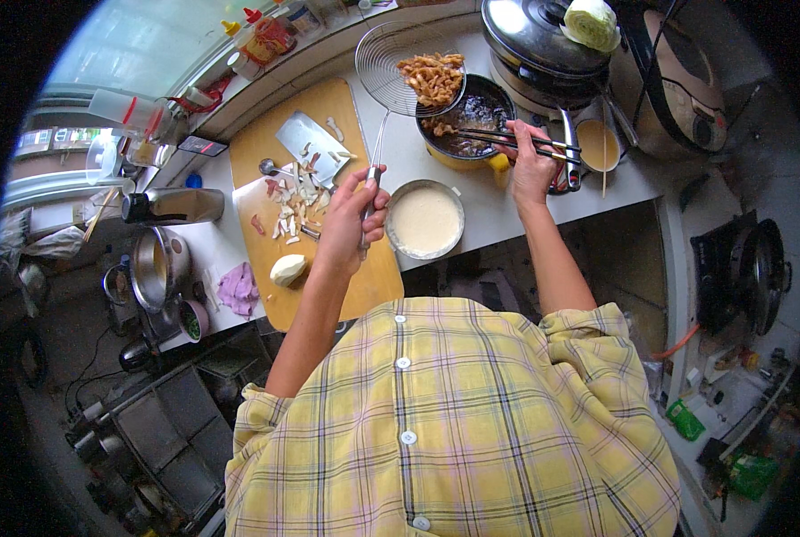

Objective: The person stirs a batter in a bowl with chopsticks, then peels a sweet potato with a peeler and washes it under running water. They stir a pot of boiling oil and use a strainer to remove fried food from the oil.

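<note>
My left hand [353, 218] grips the handle of a wire skimmer [381, 64]. Browned fried strips [433, 78] are heaped on the right side of its mesh, which overlaps the rim of a yellow pot [450, 156]. Dark, bubbling oil [487, 111] fills the pot. Dark chopsticks [501, 136] are held in my right hand [533, 164], their tips at a browned clump [438, 126] at the pot's left side. A round metal bowl of pale batter [425, 220] stands on the counter between my hands.
On the left, a wooden cutting board [360, 288] carries a cleaver [309, 144], chopped pieces [299, 194] and a peeled pale vegetable [288, 270]. A lidded pan [547, 47] with half a cabbage [591, 25] stands behind the pot. Right of it are a bowl of tan liquid [598, 144] and a rice cooker [682, 80].
</note>
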`<state>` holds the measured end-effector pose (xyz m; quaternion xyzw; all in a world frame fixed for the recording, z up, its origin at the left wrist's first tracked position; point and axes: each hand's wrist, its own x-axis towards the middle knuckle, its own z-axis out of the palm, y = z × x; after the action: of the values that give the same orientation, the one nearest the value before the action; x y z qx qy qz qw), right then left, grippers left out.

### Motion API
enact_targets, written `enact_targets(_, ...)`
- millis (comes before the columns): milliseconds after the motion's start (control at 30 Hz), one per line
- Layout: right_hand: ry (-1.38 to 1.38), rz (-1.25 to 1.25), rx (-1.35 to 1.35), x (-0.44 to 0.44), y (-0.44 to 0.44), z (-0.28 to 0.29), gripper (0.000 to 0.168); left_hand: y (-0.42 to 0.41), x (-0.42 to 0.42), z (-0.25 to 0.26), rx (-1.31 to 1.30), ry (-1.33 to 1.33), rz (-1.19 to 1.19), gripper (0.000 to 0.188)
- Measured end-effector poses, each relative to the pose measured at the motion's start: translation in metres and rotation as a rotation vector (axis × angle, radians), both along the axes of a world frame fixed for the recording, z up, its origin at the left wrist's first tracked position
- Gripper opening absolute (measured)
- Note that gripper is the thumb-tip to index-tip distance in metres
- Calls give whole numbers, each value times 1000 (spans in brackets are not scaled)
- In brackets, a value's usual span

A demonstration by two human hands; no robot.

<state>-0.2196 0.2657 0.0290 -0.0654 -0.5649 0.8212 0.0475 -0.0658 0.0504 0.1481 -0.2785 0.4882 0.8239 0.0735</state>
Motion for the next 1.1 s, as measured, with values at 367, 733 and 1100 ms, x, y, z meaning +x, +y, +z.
enact_targets(367, 12, -81, 6, 3, 32, 35, 26, -6, -5, -13, 25, -16, 13, 29)
enact_targets(733, 248, 47, 95, -30, 1, 90, 15, 4, 3, -12, 96, -54, -36, 27)
enact_targets(1100, 473, 56, 500, -33, 11, 114, 11, -2, 10, -18, 148, -32, -46, 23)
